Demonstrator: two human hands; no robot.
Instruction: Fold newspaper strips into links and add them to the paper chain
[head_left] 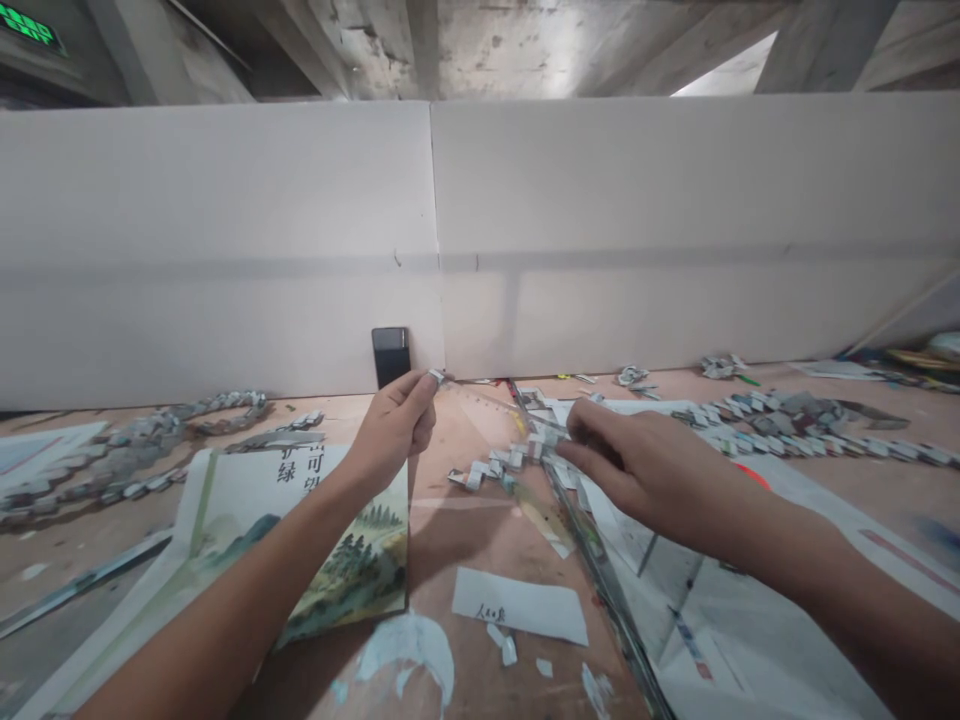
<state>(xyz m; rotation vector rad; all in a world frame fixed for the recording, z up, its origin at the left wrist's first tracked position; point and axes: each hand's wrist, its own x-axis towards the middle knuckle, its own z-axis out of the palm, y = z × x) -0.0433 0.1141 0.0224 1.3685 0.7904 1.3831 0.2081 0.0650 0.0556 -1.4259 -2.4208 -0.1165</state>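
Observation:
My left hand (401, 425) is raised over the table, thumb and fingers pinching a small folded paper piece (437, 376). To its right, my right hand (634, 455) has its fingers closed at the end of a short zigzag chain of folded paper (495, 465); the fingertips partly cover the exact grip. The chain's other end hangs or lies between the two hands. Under my left forearm lies a booklet (360, 560) with a painted landscape cover. A clear ruler (487, 405) seems to lie behind the chain.
A phone (391, 355) leans against the white partition (225, 250). Longer folded-paper chains lie at left (142, 450) and right (810, 430). Nearer are a handwritten paper strip (521, 605), paper scraps (510, 648) and large printed sheets (735, 620). A metal-looking ruler (90, 580) lies at left.

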